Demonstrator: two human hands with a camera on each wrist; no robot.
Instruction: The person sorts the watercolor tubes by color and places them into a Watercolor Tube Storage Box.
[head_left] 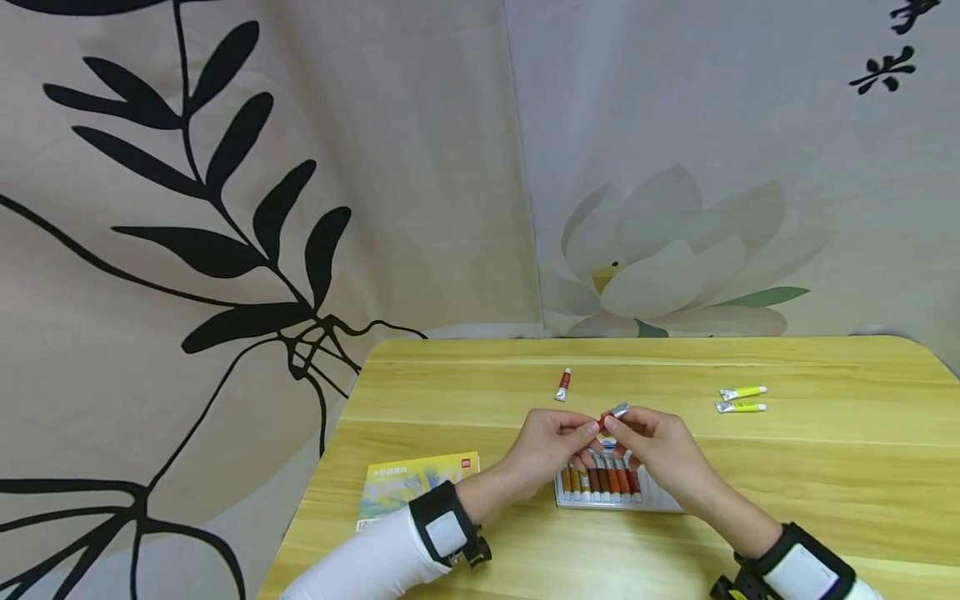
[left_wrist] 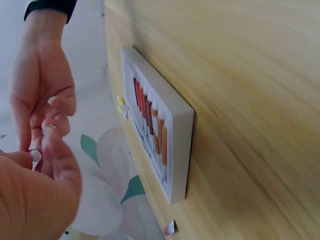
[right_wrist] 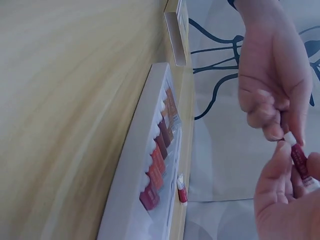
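My right hand (head_left: 660,442) grips a small dark red paint tube (right_wrist: 300,162) above the tray, its silver end pointing up and to the right in the head view. At the tube's other end, the fingertips of my left hand (head_left: 543,446) pinch the white cap (left_wrist: 36,155). Below both hands lies a white tray (head_left: 564,502) holding a row of paint tubes (head_left: 603,483) in ochre, brown, orange and red. The hands hide part of the tray's back and right side.
A loose red tube (head_left: 564,383) lies behind the hands. Two yellow tubes (head_left: 742,392) lie at the right of the wooden table (head_left: 450,383). A yellow illustrated box (head_left: 420,479) sits left of the tray, partly behind the left forearm. A printed curtain hangs behind.
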